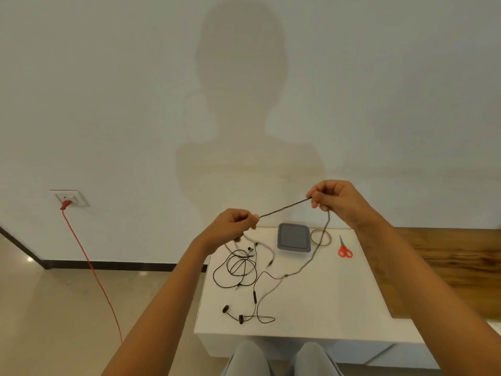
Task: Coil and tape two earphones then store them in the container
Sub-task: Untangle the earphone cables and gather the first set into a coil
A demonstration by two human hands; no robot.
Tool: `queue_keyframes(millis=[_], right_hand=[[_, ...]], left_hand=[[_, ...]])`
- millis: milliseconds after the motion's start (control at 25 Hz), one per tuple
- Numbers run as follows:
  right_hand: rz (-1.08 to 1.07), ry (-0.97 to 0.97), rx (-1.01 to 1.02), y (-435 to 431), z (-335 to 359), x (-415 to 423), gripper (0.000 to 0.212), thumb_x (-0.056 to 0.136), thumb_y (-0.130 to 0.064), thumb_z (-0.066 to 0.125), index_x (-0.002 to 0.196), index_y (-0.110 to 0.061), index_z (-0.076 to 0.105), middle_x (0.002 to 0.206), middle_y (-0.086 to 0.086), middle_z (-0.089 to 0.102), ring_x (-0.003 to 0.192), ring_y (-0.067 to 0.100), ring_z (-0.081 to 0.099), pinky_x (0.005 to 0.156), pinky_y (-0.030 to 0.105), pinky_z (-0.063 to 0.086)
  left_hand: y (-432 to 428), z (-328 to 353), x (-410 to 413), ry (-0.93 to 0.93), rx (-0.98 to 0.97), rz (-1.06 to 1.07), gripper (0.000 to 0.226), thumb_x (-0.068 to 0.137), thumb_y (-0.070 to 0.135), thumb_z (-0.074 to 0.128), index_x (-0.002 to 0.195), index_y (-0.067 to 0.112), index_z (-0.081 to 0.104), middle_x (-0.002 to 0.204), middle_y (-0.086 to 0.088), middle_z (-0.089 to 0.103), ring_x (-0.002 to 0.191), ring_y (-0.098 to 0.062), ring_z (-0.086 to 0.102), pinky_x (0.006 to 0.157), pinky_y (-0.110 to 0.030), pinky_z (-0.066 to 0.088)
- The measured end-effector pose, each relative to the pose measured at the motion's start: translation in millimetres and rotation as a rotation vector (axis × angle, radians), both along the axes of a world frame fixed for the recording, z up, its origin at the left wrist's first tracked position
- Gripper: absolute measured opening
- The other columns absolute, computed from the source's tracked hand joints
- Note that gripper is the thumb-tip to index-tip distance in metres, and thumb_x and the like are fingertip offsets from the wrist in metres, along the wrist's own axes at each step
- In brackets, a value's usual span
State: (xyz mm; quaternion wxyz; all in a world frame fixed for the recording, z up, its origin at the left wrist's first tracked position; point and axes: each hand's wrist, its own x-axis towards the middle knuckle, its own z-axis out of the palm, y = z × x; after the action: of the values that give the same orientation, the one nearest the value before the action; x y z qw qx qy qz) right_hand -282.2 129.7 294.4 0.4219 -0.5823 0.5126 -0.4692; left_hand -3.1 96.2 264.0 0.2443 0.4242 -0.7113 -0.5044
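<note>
**noob_q:** how far along is this? looks like barely started lol

**cable_guy:** pretty much, yeah. Going big to small: the white table [339,308] has everything on it. The grey container [293,238] sits at the far edge, lid on as far as I can tell, and I don't see anything stored in it.

The left hand [230,226] and right hand [334,198] are both up above the table. Each one has its fingers curled in and pinched on the first earphone [283,210], so a straight run of cord is pulled tight between them. From the right hand the rest of it drops down past the container onto the table.

**noob_q:** and the other one?

**cable_guy:** The second earphone [235,270] is just lying in loose messy loops under the left hand, nobody touching it. No neat coil, no tape on it. The scissors [344,251] lie at the far right, also untouched. The tape [311,237] sits between them and the container, with the hanging cord crossing over it. Smallest bit: the first earphone's buds [240,318] are on the near edge of the table.

So my read: zero coils done, zero taped, zero stored. This looks like straightening out cord one before winding it. Left to do: coil, tape, repeat, open the container, drop both in.
</note>
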Motion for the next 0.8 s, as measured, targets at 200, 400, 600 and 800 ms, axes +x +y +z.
queue_keyframes(millis=[200,400,600,800], right_hand=[[-0.31,0.53,-0.15,2.8,-16.8,-38.3,0.021,0.088,0.005,0.056,0.088,-0.009,0.07,0.074,0.008,0.069,0.066,0.002,0.062,0.067,0.005,0.046],[-0.411,0.602,-0.028,0.0,-46.5,-52.2,0.031,0.085,0.016,0.044,0.091,-0.005,0.066,0.09,0.015,0.067,0.072,0.016,0.062,0.066,0.01,0.047],[-0.028,0.822,0.265,-9.6,-75.6,-15.5,0.039,0.084,0.008,0.042,0.105,-0.016,0.065,0.108,0.007,0.064,0.106,0.024,0.058,0.077,0.019,0.043],[0.235,0.288,0.27,-1.0,-48.2,47.9,0.034,0.096,-0.003,0.041,0.124,-0.009,0.058,0.121,0.001,0.064,0.112,0.007,0.059,0.085,0.011,0.045]], left_hand=[[-4.9,-1.8,29.0,-0.134,0.025,0.034,0.024,0.092,0.037,0.059,0.08,0.02,0.071,0.062,0.012,0.054,0.047,0.0,0.038,0.051,-0.016,0.03],[-2.2,-9.5,23.5,-0.049,0.004,0.061,0.026,0.097,0.033,0.052,0.09,0.019,0.073,0.062,0.012,0.05,0.047,-0.003,0.032,0.048,-0.016,0.026],[4.2,-10.7,-9.4,-0.015,0.0,0.025,0.026,0.097,0.034,0.051,0.089,0.02,0.072,0.064,0.009,0.051,0.051,-0.005,0.035,0.049,-0.015,0.029],[6.4,-12.7,-34.1,-0.042,-0.085,0.067,0.024,0.094,0.034,0.055,0.084,0.022,0.073,0.064,0.005,0.059,0.051,-0.001,0.042,0.05,-0.013,0.034]])
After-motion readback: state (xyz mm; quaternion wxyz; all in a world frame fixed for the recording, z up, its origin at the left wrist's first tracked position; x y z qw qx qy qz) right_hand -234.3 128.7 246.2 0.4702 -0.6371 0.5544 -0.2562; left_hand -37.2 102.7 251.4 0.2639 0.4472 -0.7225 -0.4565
